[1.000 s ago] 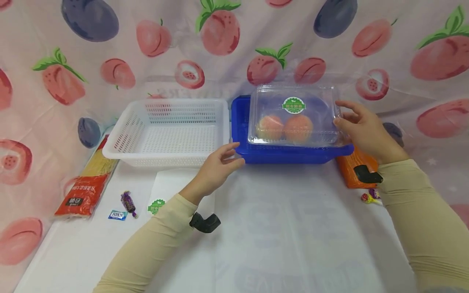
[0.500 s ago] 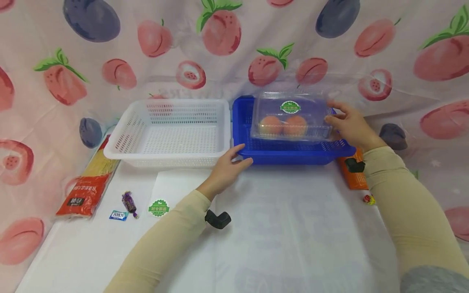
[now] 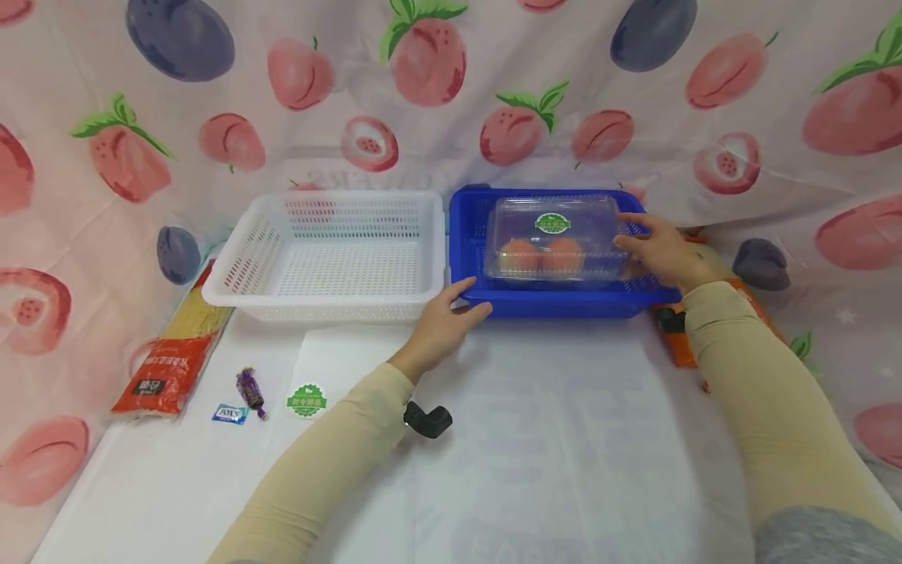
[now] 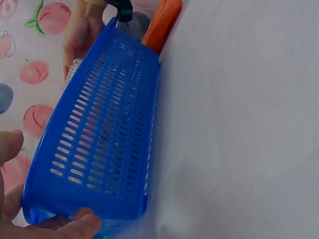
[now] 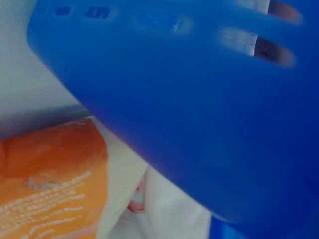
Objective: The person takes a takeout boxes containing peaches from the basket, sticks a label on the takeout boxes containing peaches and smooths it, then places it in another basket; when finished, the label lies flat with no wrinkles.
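In the head view, a clear lidded plastic fruit box (image 3: 592, 239) with a green-and-white label sits tilted within the blue basket (image 3: 557, 304). Two round pinkish-orange fruits, like peaches (image 3: 520, 255), show through its wall. My right hand (image 3: 658, 247) holds the box by its right end, thumb and fingers at the edge. At the blue basket's front left corner is my left hand (image 3: 440, 325), its fingers spread and touching the rim; the left wrist view has its fingertips (image 4: 84, 224) against that corner. The right wrist view is mostly filled by the basket's blue wall.
A white basket (image 3: 324, 301) stands left of the blue one. Red-and-yellow pack (image 3: 165, 368), wrapped candies (image 3: 250, 392) and a labelled white sheet (image 3: 331, 352) lie at left. An orange bag (image 3: 680, 345) lies by the right forearm. A fruit-print curtain (image 3: 395, 94) hangs behind.
My right hand has moved the fruit box left and down into the blue basket. My left hand has shifted right to the basket's front left corner.
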The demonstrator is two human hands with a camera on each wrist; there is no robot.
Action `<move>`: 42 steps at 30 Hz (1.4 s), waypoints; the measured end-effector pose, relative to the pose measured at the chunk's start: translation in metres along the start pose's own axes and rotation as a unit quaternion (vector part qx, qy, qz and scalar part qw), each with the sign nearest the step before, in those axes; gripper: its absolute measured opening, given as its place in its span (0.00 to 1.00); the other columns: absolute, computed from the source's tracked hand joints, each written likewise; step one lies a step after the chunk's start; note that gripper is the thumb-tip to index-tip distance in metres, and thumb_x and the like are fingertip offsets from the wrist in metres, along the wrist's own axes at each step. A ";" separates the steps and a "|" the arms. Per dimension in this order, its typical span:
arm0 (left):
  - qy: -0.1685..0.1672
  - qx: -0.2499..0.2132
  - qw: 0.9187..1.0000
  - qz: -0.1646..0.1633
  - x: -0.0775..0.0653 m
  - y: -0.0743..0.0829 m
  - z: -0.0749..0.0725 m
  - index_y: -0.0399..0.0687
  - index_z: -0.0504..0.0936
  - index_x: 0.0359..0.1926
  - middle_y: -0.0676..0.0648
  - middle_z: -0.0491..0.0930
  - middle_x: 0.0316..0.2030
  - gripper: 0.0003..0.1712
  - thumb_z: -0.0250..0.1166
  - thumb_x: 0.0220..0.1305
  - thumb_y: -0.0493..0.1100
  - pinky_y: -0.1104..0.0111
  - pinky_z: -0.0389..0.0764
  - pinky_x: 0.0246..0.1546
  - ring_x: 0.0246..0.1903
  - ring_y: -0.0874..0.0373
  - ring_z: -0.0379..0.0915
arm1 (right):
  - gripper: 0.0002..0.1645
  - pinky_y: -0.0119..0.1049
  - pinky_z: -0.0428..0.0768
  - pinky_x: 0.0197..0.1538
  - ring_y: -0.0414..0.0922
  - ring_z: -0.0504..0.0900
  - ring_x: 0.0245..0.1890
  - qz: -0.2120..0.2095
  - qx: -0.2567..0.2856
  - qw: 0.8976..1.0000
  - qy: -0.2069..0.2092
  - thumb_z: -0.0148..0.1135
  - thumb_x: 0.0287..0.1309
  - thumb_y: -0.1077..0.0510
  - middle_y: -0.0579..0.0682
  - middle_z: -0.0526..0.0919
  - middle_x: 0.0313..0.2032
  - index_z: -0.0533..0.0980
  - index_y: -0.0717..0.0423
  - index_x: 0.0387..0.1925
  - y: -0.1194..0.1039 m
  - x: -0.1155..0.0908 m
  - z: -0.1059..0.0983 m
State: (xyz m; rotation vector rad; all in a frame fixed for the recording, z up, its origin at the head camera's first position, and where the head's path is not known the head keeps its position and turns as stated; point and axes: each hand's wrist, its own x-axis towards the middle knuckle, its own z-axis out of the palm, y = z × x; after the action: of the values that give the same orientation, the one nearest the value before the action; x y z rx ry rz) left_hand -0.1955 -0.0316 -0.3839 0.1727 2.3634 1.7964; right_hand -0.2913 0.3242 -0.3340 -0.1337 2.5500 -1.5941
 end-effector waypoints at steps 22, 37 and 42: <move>0.030 -0.016 0.999 0.004 0.007 -0.005 0.013 0.54 0.64 0.75 0.42 0.63 0.71 0.38 0.67 0.68 0.48 0.58 0.77 0.57 0.61 0.47 0.72 | 0.46 0.50 0.82 0.52 0.60 0.78 0.55 0.068 -0.044 0.993 -0.088 0.54 0.74 0.45 0.69 0.60 0.70 0.43 0.51 0.80 0.016 0.007 0.007; 0.070 -0.013 0.997 -0.008 0.018 -0.005 0.024 0.59 0.59 0.77 0.46 0.59 0.74 0.42 0.66 0.68 0.52 0.58 0.74 0.60 0.62 0.49 0.69 | 0.46 0.50 0.80 0.54 0.60 0.76 0.57 0.064 -0.036 0.994 -0.081 0.55 0.73 0.45 0.68 0.61 0.70 0.44 0.55 0.80 0.020 0.010 0.004; 0.047 -0.037 0.998 -0.003 0.006 -0.013 0.018 0.58 0.57 0.78 0.40 0.63 0.71 0.42 0.66 0.69 0.48 0.57 0.76 0.57 0.62 0.45 0.69 | 0.49 0.53 0.76 0.59 0.64 0.72 0.62 0.062 -0.075 0.993 -0.062 0.54 0.71 0.38 0.67 0.60 0.71 0.46 0.56 0.79 0.018 0.004 0.003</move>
State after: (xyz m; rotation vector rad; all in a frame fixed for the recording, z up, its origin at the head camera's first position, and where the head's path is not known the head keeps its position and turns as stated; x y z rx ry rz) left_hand -0.1977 -0.0174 -0.4017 0.0730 2.3516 1.9244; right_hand -0.2949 0.3291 -0.3519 -0.0842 2.5281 -1.3077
